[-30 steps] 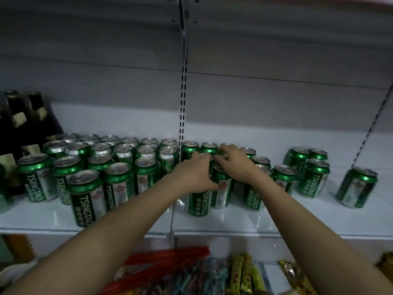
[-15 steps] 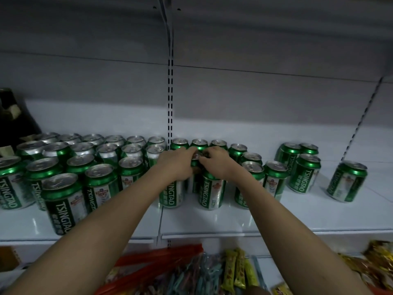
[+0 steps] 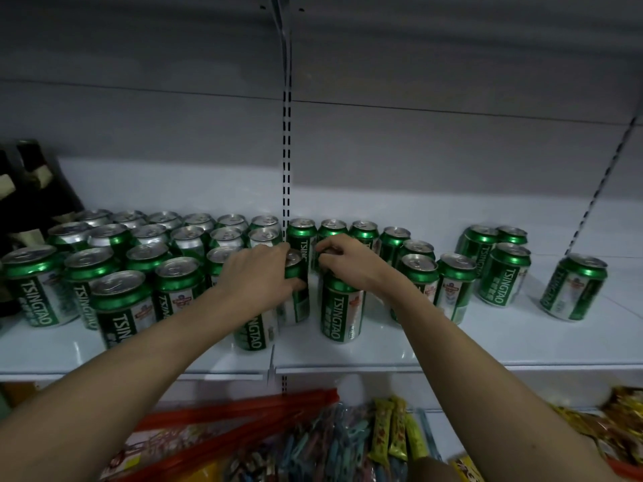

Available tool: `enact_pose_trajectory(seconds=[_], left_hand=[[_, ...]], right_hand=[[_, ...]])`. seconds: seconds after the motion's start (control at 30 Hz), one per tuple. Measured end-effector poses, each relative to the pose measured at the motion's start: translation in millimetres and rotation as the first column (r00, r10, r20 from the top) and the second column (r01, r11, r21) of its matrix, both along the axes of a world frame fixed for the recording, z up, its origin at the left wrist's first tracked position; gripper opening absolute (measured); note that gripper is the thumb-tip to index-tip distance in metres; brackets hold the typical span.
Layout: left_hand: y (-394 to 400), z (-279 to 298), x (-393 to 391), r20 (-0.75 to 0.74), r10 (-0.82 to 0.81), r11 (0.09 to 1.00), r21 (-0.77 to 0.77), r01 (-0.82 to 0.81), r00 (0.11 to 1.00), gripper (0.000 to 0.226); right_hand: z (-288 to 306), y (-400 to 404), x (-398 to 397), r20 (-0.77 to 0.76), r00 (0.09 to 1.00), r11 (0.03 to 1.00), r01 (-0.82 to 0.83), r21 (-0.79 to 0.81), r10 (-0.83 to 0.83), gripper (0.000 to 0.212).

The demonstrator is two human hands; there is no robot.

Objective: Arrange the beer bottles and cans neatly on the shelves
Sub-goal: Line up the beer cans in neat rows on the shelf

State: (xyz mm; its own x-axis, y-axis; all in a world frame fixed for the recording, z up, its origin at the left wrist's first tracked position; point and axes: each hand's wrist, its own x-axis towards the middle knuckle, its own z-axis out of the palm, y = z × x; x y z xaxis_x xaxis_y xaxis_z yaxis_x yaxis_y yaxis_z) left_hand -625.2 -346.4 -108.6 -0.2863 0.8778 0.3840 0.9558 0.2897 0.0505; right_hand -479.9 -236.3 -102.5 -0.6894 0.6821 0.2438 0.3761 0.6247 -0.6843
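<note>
Two cans are being gripped: left hand (image 3: 259,273) holding one (image 3: 295,293), right hand (image 3: 351,262) topping another (image 3: 342,307); I'm sliding both toward nine o'clock, upright.

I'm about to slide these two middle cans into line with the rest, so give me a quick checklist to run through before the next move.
1. Left hand grips its can near the top: ok.
2. Right hand grips the top of the front can: ok.
3. Both held cans upright on the shelf: ok.
4. Gap between the two held cans closed: not ok, white shelf shows between them.
5. Lone can on the far right joined to the group: not ok, it stands apart.
6. Bottles at the far left lined up: cannot tell, dark and cut off.
</note>
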Motion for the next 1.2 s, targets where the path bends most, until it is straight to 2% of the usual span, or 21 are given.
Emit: enact_pose_trajectory(seconds=[0.23, 0.47, 0.53, 0.6, 0.73, 0.83, 0.9, 1.0, 1.1, 1.2], left_hand=[[-6, 5, -9, -0.068, 0.038, 0.999, -0.007, -0.038, 0.997, 0.049], [-12, -4, -22, -0.093, 0.136, 0.987, -0.078, -0.143, 0.986, 0.074], [-13, -7, -20, -0.184, 0.139, 0.988, -0.036, -0.148, 0.973, 0.08], [-12, -6, -22, -0.26, 0.126, 0.992, 0.032, -0.122, 0.957, 0.082], [-1, 15, -27, -0.165, 0.014, 0.999, 0.05, -0.006, 0.986, 0.082], [23, 35, -33, -0.053, -0.07, 0.997, 0.023, 0.071, 0.996, 0.066], [44, 45, -38, 0.054, -0.129, 0.992, 0.001, 0.129, 0.99, 0.055], [77, 53, -44, 0.19, -0.151, 0.987, -0.029, 0.159, 0.97, 0.051], [105, 51, -46, 0.174, -0.106, 0.988, -0.096, 0.124, 0.979, 0.05], [128, 46, -46, 0.163, -0.075, 0.984, -0.148, 0.1, 0.984, 0.049]], right_hand=[[1, -16, -13, 0.018, 0.997, 0.997, -0.081, 0.005, 0.081, 0.034], [3, -10, -12, 0.091, 0.987, 0.991, -0.133, -0.018, 0.134, 0.037], [8, -5, -11, 0.151, 0.974, 0.984, -0.159, -0.081, 0.17, 0.041], [16, 1, -10, 0.141, 0.971, 0.975, -0.172, -0.141, 0.192, 0.041], [39, 24, -5, 0.016, 0.999, 0.994, -0.043, 0.099, 0.042, 0.036], [55, 45, -7, -0.035, 0.999, 0.996, 0.017, 0.087, -0.014, 0.022], [59, 59, -11, 0.054, 0.998, 0.991, 0.011, 0.136, -0.019, 0.019], [59, 81, -19, 0.223, 0.973, 0.967, -0.001, 0.254, -0.057, 0.025], [56, 100, -27, 0.351, 0.932, 0.939, -0.033, 0.342, -0.095, 0.031], [55, 118, -31, 0.5, 0.862, 0.926, -0.114, 0.36, -0.089, 0.034]])
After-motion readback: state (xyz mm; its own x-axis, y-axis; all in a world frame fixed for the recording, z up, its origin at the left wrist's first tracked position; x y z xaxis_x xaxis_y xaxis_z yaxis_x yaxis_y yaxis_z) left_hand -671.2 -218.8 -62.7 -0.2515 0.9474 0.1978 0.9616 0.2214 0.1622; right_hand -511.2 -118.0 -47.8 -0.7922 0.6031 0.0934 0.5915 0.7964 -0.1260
